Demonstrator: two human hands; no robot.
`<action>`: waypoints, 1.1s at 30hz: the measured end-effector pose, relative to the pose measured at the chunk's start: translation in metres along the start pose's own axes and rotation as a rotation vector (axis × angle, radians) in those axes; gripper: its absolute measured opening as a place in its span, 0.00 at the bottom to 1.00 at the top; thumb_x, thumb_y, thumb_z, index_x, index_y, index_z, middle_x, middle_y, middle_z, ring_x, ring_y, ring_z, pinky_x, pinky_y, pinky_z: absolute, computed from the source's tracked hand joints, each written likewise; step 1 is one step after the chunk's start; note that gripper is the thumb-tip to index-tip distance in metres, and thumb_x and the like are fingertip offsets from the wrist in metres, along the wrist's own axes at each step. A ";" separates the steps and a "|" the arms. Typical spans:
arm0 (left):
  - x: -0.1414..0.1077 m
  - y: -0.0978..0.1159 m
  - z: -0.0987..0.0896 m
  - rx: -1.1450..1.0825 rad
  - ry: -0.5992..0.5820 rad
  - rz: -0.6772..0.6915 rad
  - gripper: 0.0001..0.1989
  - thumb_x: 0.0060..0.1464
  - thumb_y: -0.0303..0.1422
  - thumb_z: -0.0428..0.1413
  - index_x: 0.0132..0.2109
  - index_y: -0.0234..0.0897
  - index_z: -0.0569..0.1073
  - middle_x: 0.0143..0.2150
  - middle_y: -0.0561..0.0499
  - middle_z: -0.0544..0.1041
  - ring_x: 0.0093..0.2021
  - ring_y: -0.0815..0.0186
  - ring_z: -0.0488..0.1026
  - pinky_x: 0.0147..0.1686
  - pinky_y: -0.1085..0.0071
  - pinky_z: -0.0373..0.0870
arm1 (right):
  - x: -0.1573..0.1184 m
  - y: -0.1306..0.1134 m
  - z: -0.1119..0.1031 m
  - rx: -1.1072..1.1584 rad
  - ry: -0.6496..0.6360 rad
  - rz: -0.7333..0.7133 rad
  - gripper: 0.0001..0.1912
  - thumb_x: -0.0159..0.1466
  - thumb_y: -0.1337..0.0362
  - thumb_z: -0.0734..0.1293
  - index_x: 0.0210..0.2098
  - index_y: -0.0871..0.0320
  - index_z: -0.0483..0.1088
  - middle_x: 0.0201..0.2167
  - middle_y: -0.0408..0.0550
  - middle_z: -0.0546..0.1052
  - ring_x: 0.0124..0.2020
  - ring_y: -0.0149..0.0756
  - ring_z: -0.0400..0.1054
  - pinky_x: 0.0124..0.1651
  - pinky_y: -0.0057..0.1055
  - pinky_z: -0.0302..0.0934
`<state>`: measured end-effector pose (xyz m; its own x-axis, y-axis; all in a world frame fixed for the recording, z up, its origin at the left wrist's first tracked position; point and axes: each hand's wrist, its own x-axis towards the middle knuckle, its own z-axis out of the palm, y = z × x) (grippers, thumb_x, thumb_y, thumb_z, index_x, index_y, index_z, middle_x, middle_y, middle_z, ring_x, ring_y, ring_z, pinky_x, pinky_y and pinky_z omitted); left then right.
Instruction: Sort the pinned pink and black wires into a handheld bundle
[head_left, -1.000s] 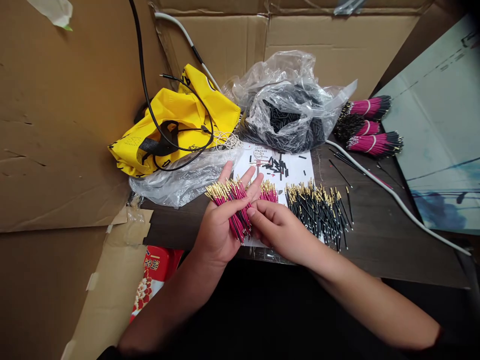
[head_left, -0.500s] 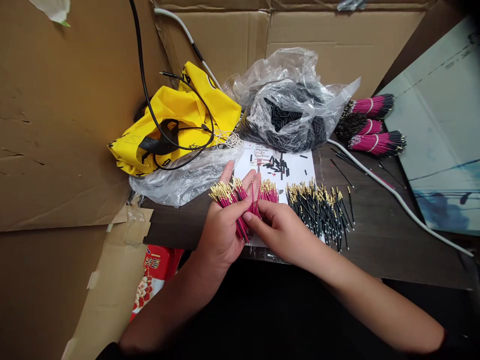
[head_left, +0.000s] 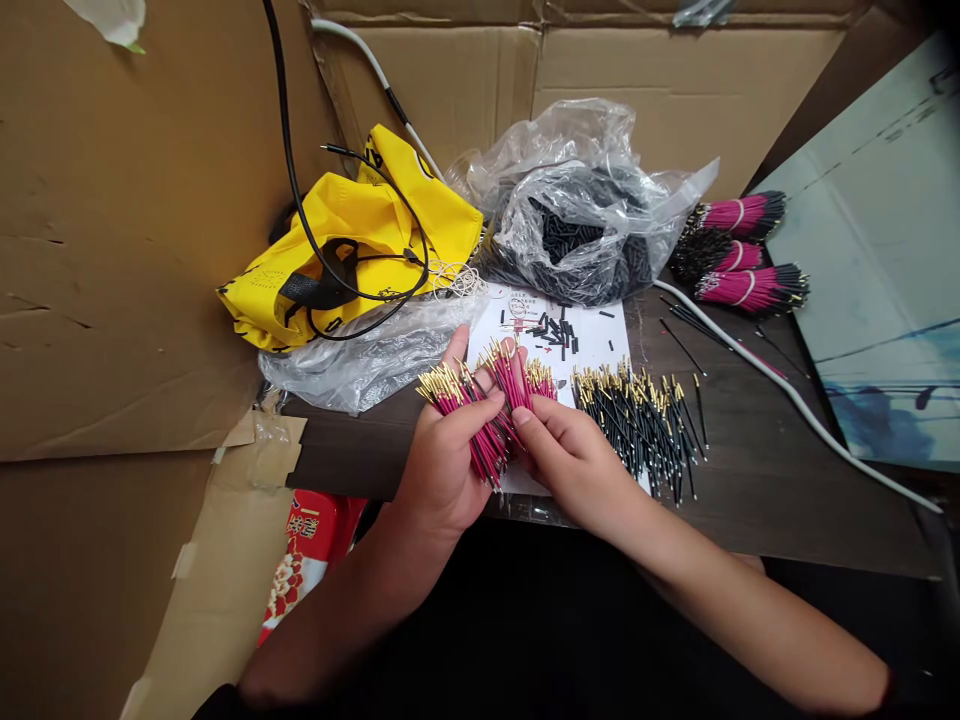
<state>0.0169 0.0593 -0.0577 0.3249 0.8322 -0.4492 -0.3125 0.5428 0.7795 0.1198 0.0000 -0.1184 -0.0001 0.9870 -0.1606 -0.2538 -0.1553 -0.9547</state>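
Observation:
My left hand [head_left: 442, 455] is closed around a bundle of short magenta wires [head_left: 480, 440] with gold tips, its thumb lying across them. Close against it, my right hand [head_left: 570, 455] pinches a smaller bunch of magenta wires [head_left: 510, 385] between thumb and fingers, gold ends pointing away from me. More magenta wires [head_left: 541, 378] lie on the paper just behind my right hand. To the right spreads a pile of black wires [head_left: 630, 420] with gold tips and silvery lower ends. My palms hide the lower parts of some held wires.
A clear plastic bag [head_left: 577, 220] of short black tubes stands at the back. Loose black tubes [head_left: 556, 332] lie on a white sheet [head_left: 491, 315]. Left is a yellow bag [head_left: 330, 215] with a black cable [head_left: 289, 150]. Tied wire bundles [head_left: 754, 288] and a white cable [head_left: 817, 415] lie right.
The bunch of magenta wires in my right hand has become fuller and fans up between the hands. My right hand has shifted slightly; my left hand keeps its bundle.

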 end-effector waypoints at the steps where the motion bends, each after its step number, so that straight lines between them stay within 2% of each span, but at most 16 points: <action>1: 0.000 0.000 0.000 0.007 0.010 0.002 0.41 0.56 0.21 0.57 0.71 0.52 0.56 0.55 0.51 0.79 0.61 0.60 0.72 0.68 0.57 0.60 | 0.000 0.001 -0.001 -0.012 0.013 -0.002 0.19 0.73 0.50 0.58 0.32 0.56 0.62 0.22 0.38 0.61 0.23 0.26 0.53 0.26 0.28 0.49; 5: 0.001 -0.001 0.000 0.026 0.063 0.005 0.40 0.52 0.20 0.60 0.69 0.50 0.61 0.42 0.55 0.81 0.54 0.62 0.77 0.65 0.61 0.64 | -0.001 0.001 -0.002 -0.064 0.030 -0.021 0.19 0.73 0.50 0.58 0.31 0.56 0.61 0.22 0.38 0.62 0.24 0.27 0.54 0.28 0.29 0.49; 7: 0.002 -0.001 0.000 0.029 0.059 0.002 0.40 0.53 0.20 0.60 0.69 0.49 0.61 0.41 0.55 0.81 0.53 0.62 0.77 0.64 0.60 0.65 | -0.001 0.000 -0.003 -0.124 0.040 -0.041 0.19 0.73 0.51 0.58 0.30 0.57 0.60 0.23 0.39 0.63 0.25 0.28 0.55 0.28 0.29 0.49; 11: 0.004 -0.002 0.001 0.024 0.026 -0.030 0.40 0.54 0.20 0.58 0.70 0.51 0.59 0.46 0.51 0.81 0.55 0.58 0.77 0.64 0.55 0.65 | -0.002 -0.002 -0.004 -0.209 0.062 -0.068 0.19 0.73 0.52 0.57 0.29 0.57 0.60 0.23 0.40 0.63 0.25 0.28 0.55 0.28 0.30 0.49; 14: 0.005 -0.003 0.001 0.026 0.047 -0.015 0.39 0.54 0.19 0.57 0.70 0.49 0.60 0.41 0.53 0.81 0.51 0.59 0.78 0.63 0.55 0.65 | -0.003 -0.002 -0.003 -0.220 0.079 -0.082 0.18 0.73 0.53 0.57 0.30 0.57 0.62 0.23 0.40 0.63 0.25 0.28 0.55 0.28 0.29 0.49; 18: 0.006 -0.003 0.002 0.026 0.070 0.007 0.39 0.53 0.17 0.57 0.69 0.48 0.62 0.34 0.56 0.79 0.41 0.66 0.80 0.60 0.60 0.69 | -0.004 0.000 -0.001 -0.247 0.135 -0.107 0.19 0.73 0.54 0.58 0.29 0.57 0.61 0.23 0.40 0.63 0.25 0.28 0.55 0.29 0.29 0.49; 20: 0.006 -0.003 0.003 0.025 0.086 0.001 0.40 0.52 0.17 0.57 0.69 0.47 0.62 0.38 0.54 0.81 0.40 0.66 0.80 0.59 0.61 0.70 | -0.004 0.000 -0.002 -0.272 0.166 -0.129 0.18 0.73 0.55 0.57 0.29 0.57 0.61 0.24 0.40 0.65 0.26 0.28 0.56 0.30 0.30 0.50; 21: 0.006 -0.002 0.003 0.021 0.091 -0.002 0.41 0.51 0.17 0.57 0.70 0.46 0.60 0.42 0.52 0.81 0.43 0.64 0.80 0.60 0.60 0.70 | -0.004 -0.001 -0.002 -0.289 0.177 -0.141 0.17 0.73 0.56 0.57 0.30 0.57 0.62 0.24 0.41 0.65 0.26 0.29 0.56 0.30 0.30 0.50; 23: 0.004 0.000 0.003 0.003 0.084 -0.003 0.43 0.52 0.17 0.57 0.72 0.44 0.56 0.51 0.46 0.80 0.53 0.59 0.78 0.63 0.58 0.67 | -0.005 -0.004 -0.006 -0.333 0.207 -0.158 0.16 0.73 0.57 0.57 0.29 0.57 0.61 0.23 0.40 0.64 0.25 0.28 0.55 0.29 0.30 0.50; 25: 0.003 0.004 0.001 -0.017 0.065 0.013 0.44 0.54 0.16 0.55 0.73 0.44 0.52 0.60 0.43 0.76 0.62 0.56 0.72 0.67 0.56 0.62 | -0.008 -0.008 -0.011 -0.397 0.250 -0.170 0.17 0.73 0.59 0.57 0.27 0.56 0.58 0.22 0.40 0.62 0.24 0.28 0.54 0.29 0.29 0.49; 27: 0.002 0.010 -0.004 -0.022 0.057 0.038 0.43 0.55 0.16 0.54 0.73 0.44 0.50 0.65 0.42 0.71 0.66 0.55 0.66 0.69 0.55 0.58 | -0.012 -0.012 -0.018 -0.517 0.281 -0.182 0.18 0.73 0.59 0.56 0.26 0.56 0.55 0.21 0.40 0.62 0.23 0.28 0.54 0.28 0.30 0.48; 29: 0.002 0.015 -0.010 -0.017 0.064 0.062 0.42 0.56 0.16 0.53 0.73 0.42 0.50 0.65 0.40 0.71 0.67 0.55 0.65 0.70 0.55 0.57 | -0.014 -0.014 -0.023 -0.740 0.289 -0.165 0.18 0.72 0.60 0.56 0.26 0.56 0.54 0.20 0.41 0.63 0.22 0.28 0.53 0.27 0.30 0.46; 33: 0.004 0.022 -0.018 -0.001 0.096 0.091 0.41 0.55 0.15 0.51 0.73 0.40 0.52 0.60 0.38 0.75 0.65 0.57 0.68 0.68 0.57 0.61 | -0.014 -0.013 -0.025 -1.321 0.315 0.016 0.14 0.70 0.60 0.57 0.29 0.58 0.63 0.22 0.46 0.72 0.18 0.30 0.55 0.25 0.33 0.35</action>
<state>-0.0047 0.0763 -0.0501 0.2085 0.8851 -0.4161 -0.3382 0.4644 0.8185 0.1471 -0.0128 -0.1094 0.2704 0.9612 -0.0541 0.8531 -0.2652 -0.4494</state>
